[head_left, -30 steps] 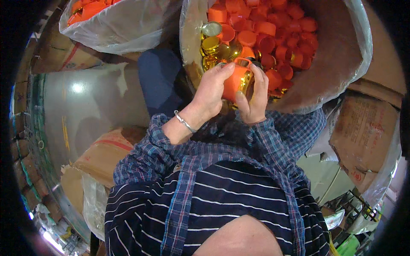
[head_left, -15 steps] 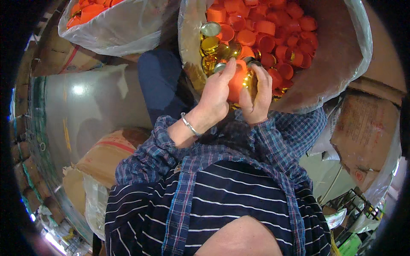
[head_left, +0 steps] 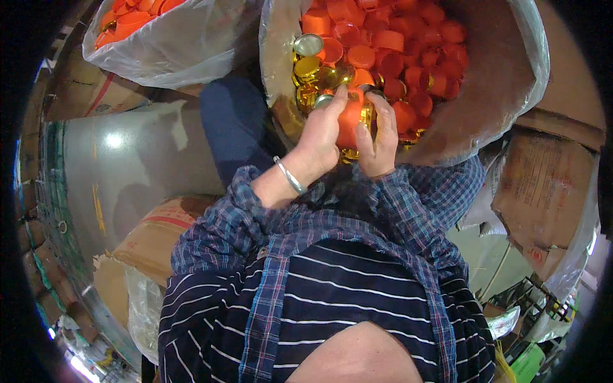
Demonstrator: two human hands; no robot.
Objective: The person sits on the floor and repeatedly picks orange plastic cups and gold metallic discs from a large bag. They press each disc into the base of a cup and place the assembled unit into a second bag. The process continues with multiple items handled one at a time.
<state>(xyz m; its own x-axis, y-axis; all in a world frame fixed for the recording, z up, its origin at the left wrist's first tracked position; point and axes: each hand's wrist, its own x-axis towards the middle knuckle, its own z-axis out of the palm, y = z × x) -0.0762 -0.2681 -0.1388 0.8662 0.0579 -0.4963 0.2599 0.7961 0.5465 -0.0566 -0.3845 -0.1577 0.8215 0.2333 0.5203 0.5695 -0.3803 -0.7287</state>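
Both hands meet at the near edge of a box [head_left: 472, 121] lined with clear plastic. My left hand [head_left: 317, 137] is closed on an orange plastic cap [head_left: 348, 124], its thumb lying along the side. My right hand [head_left: 381, 142] curls round a shiny gold lid [head_left: 366, 113] pressed against that orange cap; its thumb and fingers are bent in. The palms hide how far the two pieces fit together. Just beyond the fingers lie several loose gold lids [head_left: 306, 67], one silver side up [head_left: 308, 45], and a heap of orange caps [head_left: 389, 41].
At the upper left stands a plastic-lined container [head_left: 185, 54] holding more orange pieces [head_left: 131, 22]. Cardboard boxes lie at my left [head_left: 163, 233] and right [head_left: 543, 191]. My dark trouser leg [head_left: 236, 124] is beside the box, over the grey floor [head_left: 140, 153].
The view has shifted slightly, so the box and containers appear a little further left. My right fingers have closed in nearer to the orange cap, and less of the gold lid shows.
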